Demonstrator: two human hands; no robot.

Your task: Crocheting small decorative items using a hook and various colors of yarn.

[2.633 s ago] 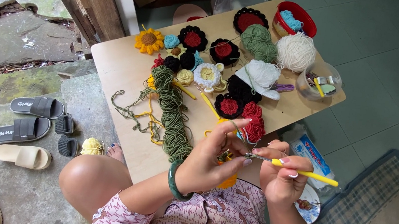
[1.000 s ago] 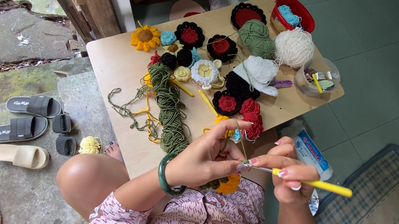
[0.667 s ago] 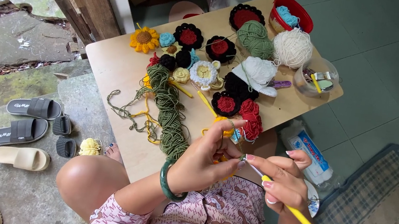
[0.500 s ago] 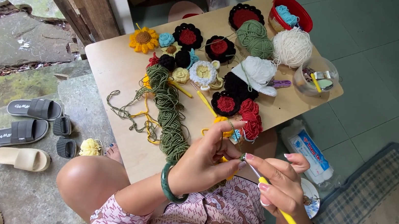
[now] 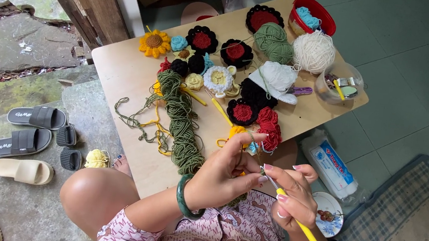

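The left hand (image 5: 227,172) is closed, its fingers pinching a small crochet piece (image 5: 248,147) of orange and pale blue yarn, largely hidden behind the fingers. The right hand (image 5: 293,194) is closed around a crochet hook with a yellow handle (image 5: 302,229); the handle runs out toward 5 o'clock, and the metal tip meets the piece between the two hands. The piece is held above the near edge of the counter (image 5: 122,69), at the 6 o'clock side of it. A green bangle (image 5: 183,198) sits on the left wrist.

On the counter, a skein of olive-green yarn (image 5: 181,121) lies lengthwise at 10 o'clock from the hands, with loose green and yellow strands trailing from it toward 9 o'clock. A cluster of red crochet roses (image 5: 269,127) lies just beyond the hands at 12 o'clock, touching a black-and-red crochet flower (image 5: 242,112). Further off at 12 o'clock lie a white crochet flower (image 5: 217,78) and a white crochet piece (image 5: 275,79). A crochet sunflower (image 5: 154,42) sits at 11 o'clock. At 1 o'clock stand a green yarn ball (image 5: 273,41), a white yarn ball (image 5: 313,50), a red container (image 5: 327,22) holding blue yarn, and a clear bowl (image 5: 322,88) of small tools.

On the ground at 9 o'clock lie grey slide sandals (image 5: 28,129). A patterned small plate (image 5: 331,221) rests on the floor just beside the right hand, at 3 o'clock.
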